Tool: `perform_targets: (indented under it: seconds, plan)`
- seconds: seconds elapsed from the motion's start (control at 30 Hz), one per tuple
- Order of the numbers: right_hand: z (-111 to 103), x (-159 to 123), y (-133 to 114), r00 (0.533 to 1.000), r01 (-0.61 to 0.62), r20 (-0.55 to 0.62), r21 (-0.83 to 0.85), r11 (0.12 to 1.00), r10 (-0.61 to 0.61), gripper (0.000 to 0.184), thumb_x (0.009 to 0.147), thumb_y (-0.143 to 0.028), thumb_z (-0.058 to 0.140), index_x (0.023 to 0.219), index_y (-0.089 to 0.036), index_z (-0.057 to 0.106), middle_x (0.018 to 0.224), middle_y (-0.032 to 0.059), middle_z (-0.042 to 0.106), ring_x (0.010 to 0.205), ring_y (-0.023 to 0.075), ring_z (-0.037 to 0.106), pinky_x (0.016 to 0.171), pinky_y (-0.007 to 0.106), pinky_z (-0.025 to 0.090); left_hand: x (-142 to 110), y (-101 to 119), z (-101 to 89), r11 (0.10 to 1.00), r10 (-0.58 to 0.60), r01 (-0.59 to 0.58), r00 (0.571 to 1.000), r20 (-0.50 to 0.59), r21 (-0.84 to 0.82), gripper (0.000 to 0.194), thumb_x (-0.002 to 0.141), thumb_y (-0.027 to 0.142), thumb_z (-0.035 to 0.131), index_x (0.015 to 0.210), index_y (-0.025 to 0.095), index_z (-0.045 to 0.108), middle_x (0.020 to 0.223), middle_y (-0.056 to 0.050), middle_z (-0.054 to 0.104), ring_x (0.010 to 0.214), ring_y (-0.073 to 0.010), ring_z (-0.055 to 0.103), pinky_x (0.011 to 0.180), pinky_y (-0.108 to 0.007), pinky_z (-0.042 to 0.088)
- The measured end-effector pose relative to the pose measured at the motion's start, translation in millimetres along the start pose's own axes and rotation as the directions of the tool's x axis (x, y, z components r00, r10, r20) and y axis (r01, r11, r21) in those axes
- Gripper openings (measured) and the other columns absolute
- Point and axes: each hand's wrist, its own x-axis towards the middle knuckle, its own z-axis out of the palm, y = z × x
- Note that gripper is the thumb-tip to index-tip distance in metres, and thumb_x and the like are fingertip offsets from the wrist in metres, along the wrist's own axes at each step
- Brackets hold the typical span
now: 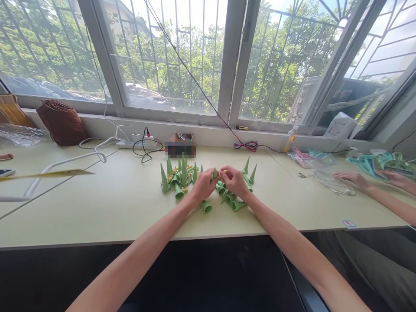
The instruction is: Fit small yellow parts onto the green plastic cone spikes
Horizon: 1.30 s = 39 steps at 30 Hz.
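Note:
My left hand (204,185) is closed around a green cone-shaped nozzle cap (214,173), whose pointed tip shows above the fingers. Close against it, my right hand (234,180) pinches at something small and yellowish beside the cap; its kind is too small to make out. Left of my hands, several green cone caps (164,180) stand upright or lie on the table, with small yellow pieces (178,170) among them. More green caps (238,205) lie under and beside my right hand, some with their threaded open ends showing.
On the table (97,208), a power strip (136,142), cables and a small box (180,146) sit along the window. A brown pouch (61,122) stands left. At right, a co-worker's hands (354,180) rest near a white cable (331,182) and teal plastic items (373,167).

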Motion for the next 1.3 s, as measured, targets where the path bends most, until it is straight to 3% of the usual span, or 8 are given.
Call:
perform_targets:
  seconds: [0.13, 0.5, 0.67, 1.03, 1.3]
  plan:
    - [-1.5, -0.1, 0.4, 1.000, 0.005, 0.012, 0.045, 0.999, -0.006, 0.028, 0.088, -0.041, 0.050, 0.094, -0.018, 0.063, 0.059, -0.0015, 0.056, 0.049, 0.0108, 0.047, 0.050, 0.023, 0.039, 0.0, 1.3, -1.0, 0.999, 0.014, -0.015, 1.000, -0.020, -0.036, 0.010, 0.089, 0.025, 0.053, 0.084, 0.017, 0.057, 0.078, -0.001, 0.060, 0.054, -0.0090, 0.046, 0.058, -0.024, 0.040]
    - [-3.9, 0.3, -1.9, 0.998, -0.039, 0.052, 0.112, 0.993, 0.034, 0.030, 0.088, -0.045, 0.050, 0.076, -0.019, 0.059, 0.054, -0.0028, 0.053, 0.044, 0.0106, 0.046, 0.050, 0.024, 0.039, -0.4, 0.7, -1.0, 0.997, -0.033, 0.033, 0.999, 0.003, -0.064, 0.013, 0.089, 0.030, 0.055, 0.085, 0.017, 0.056, 0.075, 0.001, 0.059, 0.051, -0.0081, 0.046, 0.056, -0.023, 0.040]
    - [-4.5, -0.2, -3.4, 0.996, -0.062, 0.064, 0.060, 0.996, 0.058, 0.037, 0.091, -0.050, 0.045, 0.072, -0.020, 0.055, 0.047, -0.0044, 0.048, 0.042, 0.0109, 0.043, 0.051, 0.025, 0.037, -0.1, 1.6, -0.3, 0.996, -0.035, 0.036, 0.999, 0.013, -0.085, 0.016, 0.089, 0.032, 0.055, 0.084, 0.017, 0.056, 0.076, 0.000, 0.059, 0.050, -0.0083, 0.047, 0.055, -0.024, 0.041]
    - [-3.5, 3.2, 3.1, 1.000, 0.021, 0.015, -0.147, 0.989, -0.019, 0.051, 0.093, -0.054, 0.038, 0.056, -0.019, 0.036, 0.049, -0.0047, 0.033, 0.052, 0.0099, 0.029, 0.052, 0.025, 0.025, -0.5, 1.8, -0.5, 0.996, -0.025, 0.026, 1.000, 0.014, -0.084, 0.018, 0.089, 0.035, 0.055, 0.085, 0.018, 0.054, 0.072, 0.001, 0.058, 0.049, -0.0084, 0.047, 0.055, -0.023, 0.041]
    - [-1.7, 2.2, 1.8, 1.000, 0.023, 0.009, -0.134, 0.991, -0.022, 0.052, 0.094, -0.056, 0.034, 0.057, -0.020, 0.036, 0.050, -0.0036, 0.036, 0.051, 0.0103, 0.031, 0.052, 0.025, 0.027, 0.0, 1.8, -0.7, 0.996, -0.016, 0.017, 1.000, 0.006, -0.092, 0.017, 0.089, 0.035, 0.055, 0.087, 0.018, 0.055, 0.069, 0.002, 0.056, 0.050, -0.0089, 0.047, 0.054, -0.023, 0.040]
